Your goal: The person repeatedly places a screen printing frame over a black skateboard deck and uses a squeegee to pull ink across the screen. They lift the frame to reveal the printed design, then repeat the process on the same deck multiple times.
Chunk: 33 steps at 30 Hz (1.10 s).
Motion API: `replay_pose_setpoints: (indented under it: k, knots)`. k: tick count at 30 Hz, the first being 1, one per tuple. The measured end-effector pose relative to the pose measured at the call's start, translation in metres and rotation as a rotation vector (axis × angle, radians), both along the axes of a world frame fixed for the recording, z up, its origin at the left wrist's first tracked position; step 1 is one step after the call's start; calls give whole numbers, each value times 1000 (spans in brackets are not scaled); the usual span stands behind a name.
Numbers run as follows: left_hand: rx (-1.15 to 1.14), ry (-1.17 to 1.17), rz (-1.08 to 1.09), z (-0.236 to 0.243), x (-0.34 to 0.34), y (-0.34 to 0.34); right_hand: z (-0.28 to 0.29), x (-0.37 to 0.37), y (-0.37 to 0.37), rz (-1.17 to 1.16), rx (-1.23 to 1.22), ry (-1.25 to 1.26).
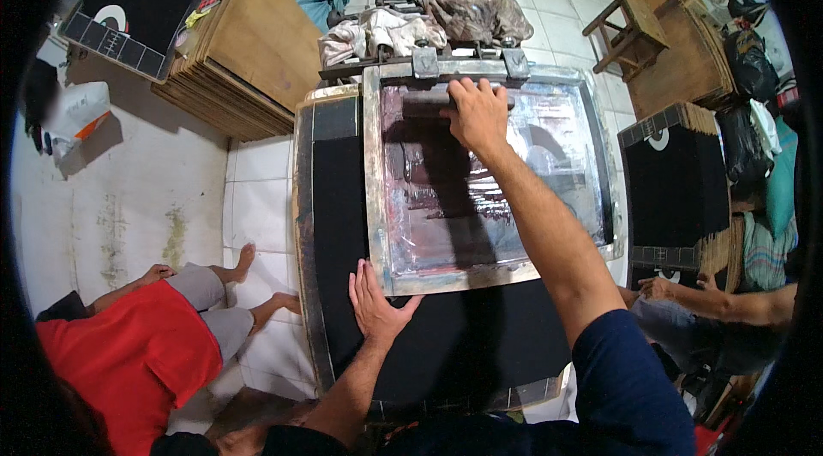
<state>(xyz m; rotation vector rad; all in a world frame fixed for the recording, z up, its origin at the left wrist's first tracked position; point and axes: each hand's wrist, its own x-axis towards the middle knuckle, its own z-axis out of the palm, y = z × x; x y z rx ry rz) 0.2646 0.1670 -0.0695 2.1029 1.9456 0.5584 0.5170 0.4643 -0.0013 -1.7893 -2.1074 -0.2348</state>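
A screen-printing frame (373, 190) lies over black fabric (339, 199) on a board. Its mesh (549, 225) is smeared with dark, wet ink. Near the frame's far end, my right hand (480, 117) is closed around a dark squeegee (422, 105), which lies crosswise on the mesh. My left hand (377, 309) has its fingers and thumb spread at the near left corner of the frame, over the black fabric. Two metal clamps (424, 63) grip the far edge of the frame. My right forearm covers part of the mesh and the frame's near edge.
Stained rags (480, 12) are heaped behind the clamps. Board stacks stand at left (257, 45) and right (673, 186), some carrying black fabric. A wooden stool (634, 27) is at the far right. A person in a red shirt (137, 340) sits at left; another person's arms (729, 302) show at right.
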Motion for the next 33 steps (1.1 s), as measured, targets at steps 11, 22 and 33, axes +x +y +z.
replay_pose_setpoints:
  k: [11, 22, 33]
  knots:
    - [20, -80, -32, 2, -1, -1, -2, -10, -114, 43, -129, -22]
    - [130, -440, -81, -52, -19, -9, 0, -4, -143, 60, -182, 65]
    - [351, -243, -161, -67, -16, -5, 0, 0, -88, 24, -173, -34]
